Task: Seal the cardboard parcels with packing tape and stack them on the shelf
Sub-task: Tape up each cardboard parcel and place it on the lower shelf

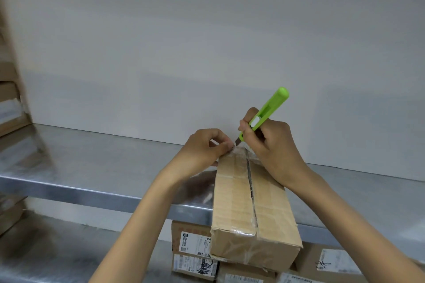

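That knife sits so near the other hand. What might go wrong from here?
The green knife has its blade right beside the left hand, which pinches the tape; a slip might nick a finger. The box juts past the shelf edge, so pressure from the right hand might tip it.

Soft, even light, the white wall [207,41] reading a flat grey-lilac and the steel shelf [92,163] giving back a dull sheen, a brighter streak along its front lip and a brown smear of reflection left of the parcel [250,209]. Centre is sharp: the green cutter [269,110], the left hand [202,147] and right hand [276,142] are crisp, and the clear tape [241,153] catches small glints at the parcel's far end. Out at the left edge the cartons [9,99] smear into blur, verticals there lean with the wide lens, and the lower left corner falls dim.
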